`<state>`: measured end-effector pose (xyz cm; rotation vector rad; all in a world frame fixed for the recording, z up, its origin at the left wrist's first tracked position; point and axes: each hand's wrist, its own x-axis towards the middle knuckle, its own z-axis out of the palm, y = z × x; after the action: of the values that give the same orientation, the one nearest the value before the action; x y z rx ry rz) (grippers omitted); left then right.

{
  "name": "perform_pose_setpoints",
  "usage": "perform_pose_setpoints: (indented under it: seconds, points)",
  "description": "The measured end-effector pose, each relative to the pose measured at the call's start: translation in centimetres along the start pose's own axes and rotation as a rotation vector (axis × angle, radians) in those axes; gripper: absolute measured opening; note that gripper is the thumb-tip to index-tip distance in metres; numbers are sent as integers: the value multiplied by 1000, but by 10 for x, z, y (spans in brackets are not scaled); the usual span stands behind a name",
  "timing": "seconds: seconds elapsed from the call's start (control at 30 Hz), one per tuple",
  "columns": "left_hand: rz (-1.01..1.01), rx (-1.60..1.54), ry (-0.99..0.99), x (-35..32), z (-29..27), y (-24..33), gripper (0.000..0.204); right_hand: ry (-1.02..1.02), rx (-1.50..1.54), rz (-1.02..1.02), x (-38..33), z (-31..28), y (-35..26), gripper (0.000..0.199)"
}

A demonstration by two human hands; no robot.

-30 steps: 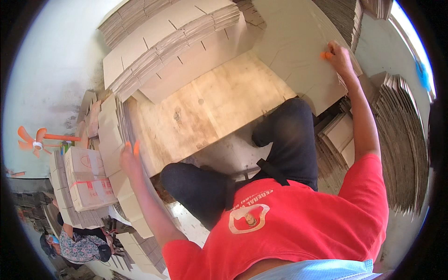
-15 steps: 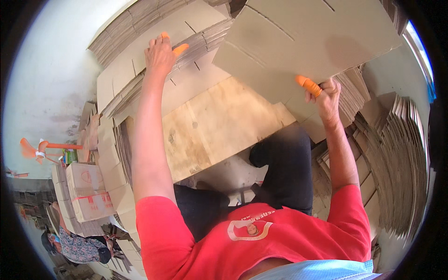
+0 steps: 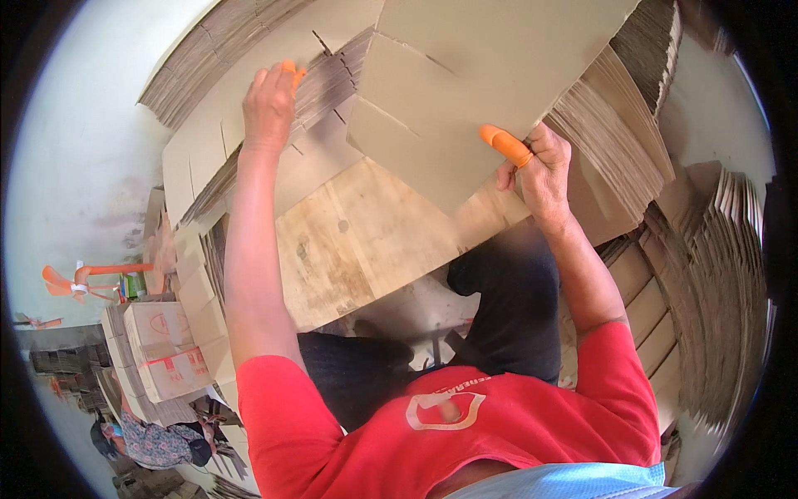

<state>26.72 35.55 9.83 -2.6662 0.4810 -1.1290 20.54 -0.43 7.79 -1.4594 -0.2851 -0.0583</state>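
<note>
My right hand point(image 3: 544, 170) grips the near edge of a large slotted cardboard sheet point(image 3: 490, 66), its thumb in an orange finger cover laid along the top face. The sheet is tilted over a wooden board point(image 3: 357, 241). At the far left, my left hand point(image 3: 270, 108) is over a stack of slotted cardboard sheets point(image 3: 332, 73), with orange covers on two fingertips. Those fingers are curled together; whatever lies between them is hidden.
More cardboard stacks stand at the far left point(image 3: 208, 54) and on the right point(image 3: 615, 116), with further piles point(image 3: 715, 299) beyond. Left are a carton point(image 3: 170, 341) and an orange fan point(image 3: 75, 283). A person point(image 3: 154, 441) is at lower left. My knees are below the board.
My right hand has carried the cardboard sheet left, uncovering more of the right stack. The left hand has shifted slightly left and nearer, its spread thumb drawn in toward the fingers.
</note>
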Motion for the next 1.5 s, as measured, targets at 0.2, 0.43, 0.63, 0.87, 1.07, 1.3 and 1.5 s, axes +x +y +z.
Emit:
perform_pose_setpoints:
  seconds: [0.2, 0.43, 0.63, 0.87, 1.07, 1.3, 1.5]
  points:
    - [302, 156, -63, -6, -21, 48, 31, 29, -139, -80, -6, 4, -6, 10]
    - [308, 187, -129, -17, -29, 57, 32, 36, -242, -173, -13, 7, -19, 12]
    - [365, 178, -101, -24, -41, 58, 26, 9, -240, -59, -10, 10, -32, 11]
    - [401, 181, -105, -37, -52, 73, 44, -49, -214, -90, -9, 18, -31, 11]
    - [466, 45, -150, -33, -74, 105, 38, -86, -288, -188, -4, 20, -13, 31]
    - [564, -124, -164, -52, -107, 165, 27, -16, -290, -176, -3, 40, -4, 21]
    - [70, -501, -77, -26, -86, 127, 44, -23, -271, -69, -6, 37, 13, 19]
